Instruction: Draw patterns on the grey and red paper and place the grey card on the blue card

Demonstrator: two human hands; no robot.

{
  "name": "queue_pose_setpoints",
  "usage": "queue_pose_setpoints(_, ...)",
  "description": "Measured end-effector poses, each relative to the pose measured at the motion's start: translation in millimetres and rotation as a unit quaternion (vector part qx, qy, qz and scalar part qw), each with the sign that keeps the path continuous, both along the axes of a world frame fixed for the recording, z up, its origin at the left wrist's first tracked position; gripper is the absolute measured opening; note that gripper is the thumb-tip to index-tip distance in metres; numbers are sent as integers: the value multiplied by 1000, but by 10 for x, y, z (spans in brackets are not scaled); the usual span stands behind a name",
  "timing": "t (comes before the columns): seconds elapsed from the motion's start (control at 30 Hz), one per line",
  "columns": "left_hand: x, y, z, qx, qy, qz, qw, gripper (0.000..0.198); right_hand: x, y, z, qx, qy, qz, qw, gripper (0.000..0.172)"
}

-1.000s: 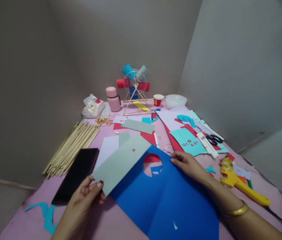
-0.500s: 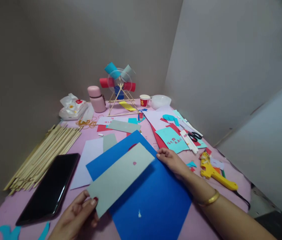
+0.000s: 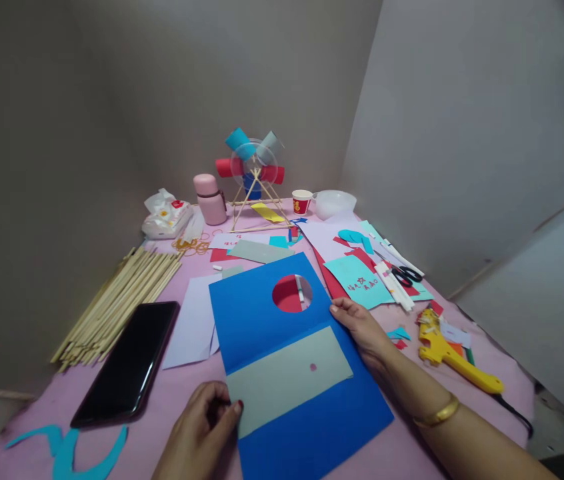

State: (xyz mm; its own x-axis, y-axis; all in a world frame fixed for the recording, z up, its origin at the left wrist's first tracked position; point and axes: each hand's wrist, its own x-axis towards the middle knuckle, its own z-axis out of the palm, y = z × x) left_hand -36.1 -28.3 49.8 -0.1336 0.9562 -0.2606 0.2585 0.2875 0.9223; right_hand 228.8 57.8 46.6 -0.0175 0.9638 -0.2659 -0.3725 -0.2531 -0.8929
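Grey strip (image 3: 289, 380) flat on blue sheet (image 3: 307, 427), long axis left-right. Left hand (image 3: 202, 437) pinches near-left end; right hand (image 3: 365, 327) presses sheet's right edge, fingers flat.

A black phone (image 3: 125, 363) lies on the pink surface (image 3: 27, 420), just beside a bundle of wooden sticks (image 3: 117, 303). Light-blue paper scraps (image 3: 69, 450) lie at the near left corner. At the far end stands a small paper-and-stick wheel model (image 3: 255, 177), with a pink flask (image 3: 211, 198) and a tissue pack (image 3: 165, 215) to its left, a red paper cup (image 3: 301, 201) and a white bowl (image 3: 335, 203) to its right. Black-handled scissors (image 3: 405, 273) and a yellow glue gun (image 3: 455, 357) lie on the right, among coloured paper.
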Motion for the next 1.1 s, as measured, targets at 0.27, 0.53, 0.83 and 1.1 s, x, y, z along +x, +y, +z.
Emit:
queue_pose_setpoints(0.27, 6, 80, -100, -48, -173, 3, 984, 41, 5, 11, -7, -5, 45, 7, 999, 34)
queue_pose_setpoints(0.53, 42, 58, 21, -65, -231, 10, 971, 25, 19, -121, 13, -8, 61, 66, 996, 36)
queue_pose_setpoints(0.83, 69, 106, 9, -91, -380, -27, 920, 40, 34, -185, -59, 40, 47, 125, 990, 43)
queue_pose_setpoints(1.1, 100, 79, 10, -82, -357, 19, 930, 40, 22, -215, -37, 16, 70, 141, 987, 44)
